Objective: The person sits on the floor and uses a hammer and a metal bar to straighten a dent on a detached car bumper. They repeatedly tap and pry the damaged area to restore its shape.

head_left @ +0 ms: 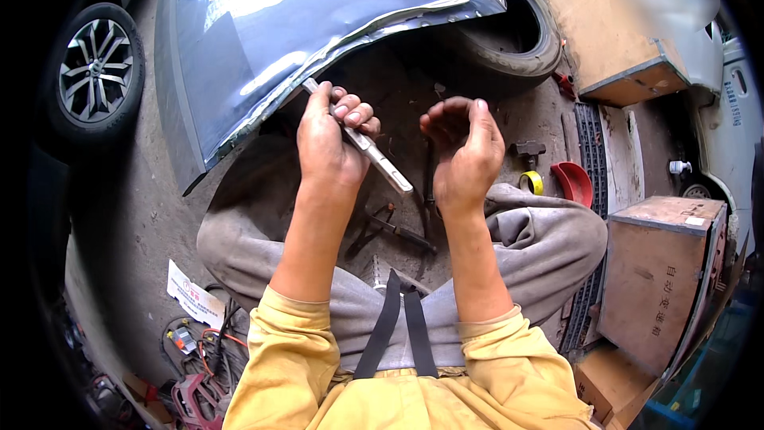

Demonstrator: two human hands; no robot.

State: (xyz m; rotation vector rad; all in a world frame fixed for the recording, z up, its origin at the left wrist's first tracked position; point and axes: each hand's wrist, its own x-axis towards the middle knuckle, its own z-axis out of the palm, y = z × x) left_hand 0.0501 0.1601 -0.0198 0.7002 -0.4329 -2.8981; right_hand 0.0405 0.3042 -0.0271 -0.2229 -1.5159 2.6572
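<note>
Head view: the left hand (341,134) is wrapped round a slim silvery metal bar (380,161), thumb along its upper part, with one end slanting out above the fist and the longer end running down toward the right. Beside it, the right hand (465,151) is half-open, fingers loosely curled and thumb up; it appears to hold nothing. A firm grip near the bar's middle should keep it steady while the right hand is free to support the lower end; two hands would control its angle better than one.

Below the hands, a dark plier-like tool (402,232) lies on the floor between the bent legs, best left clear of the knees. Just to the right of the right hand are a hammer (528,149), a yellow tape roll (531,183) and a red bowl (572,183), within easy reach.

Beyond the left hand rises the blue panel (274,36). Whether the bar's upper end touches its rough edge cannot be told; knuckles deserve care there. Farther off, past the right hand, lies a tyre (543,57).
</note>
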